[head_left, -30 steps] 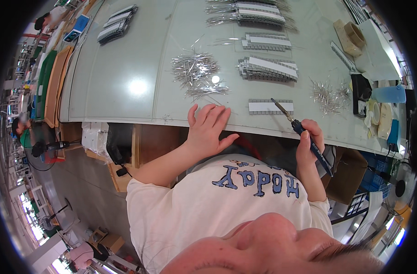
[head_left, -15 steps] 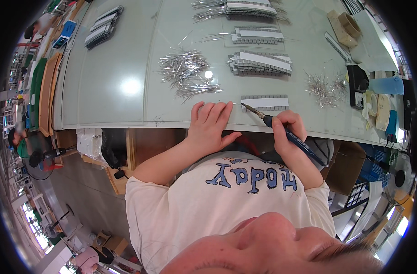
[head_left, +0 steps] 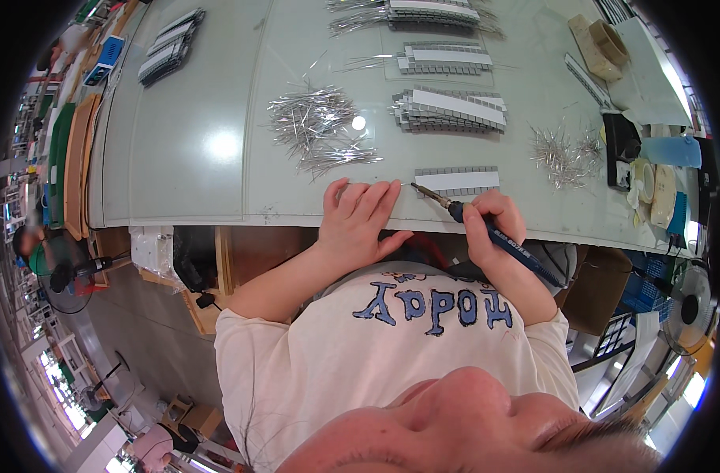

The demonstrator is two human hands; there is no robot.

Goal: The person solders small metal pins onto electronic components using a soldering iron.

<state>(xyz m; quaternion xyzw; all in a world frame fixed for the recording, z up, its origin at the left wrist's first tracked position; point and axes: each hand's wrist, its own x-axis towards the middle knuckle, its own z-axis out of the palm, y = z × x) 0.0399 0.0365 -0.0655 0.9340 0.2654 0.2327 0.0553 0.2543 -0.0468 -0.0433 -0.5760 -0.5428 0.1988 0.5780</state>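
My right hand (head_left: pixel 496 225) grips a soldering iron (head_left: pixel 508 246) like a pen, its metal tip at the lower left end of a flat strip (head_left: pixel 456 181) of grey segments with a white band. My left hand (head_left: pixel 361 214) rests on the near table edge, fingers stretched out and thumb apart. A thin silver wire (head_left: pixel 405 184) runs from beside its index fingertip to the iron's tip. Whether the fingertips press on this wire cannot be made out. Just beyond the left hand lies a loose pile of silver wires (head_left: pixel 313 122).
Stacked strips (head_left: pixel 451 110) lie beyond the single strip, with more strips (head_left: pixel 171 47) at the far left. A smaller wire pile (head_left: pixel 561 154) is to the right, near a black holder (head_left: pixel 619 138) and a blue cup (head_left: pixel 671 150). A fan (head_left: pixel 690 311) stands at the right.
The iron's tip and my right hand have shifted slightly left. The left hand has moved a little left and down, with its fingers still stretched out. The strip remains in place.
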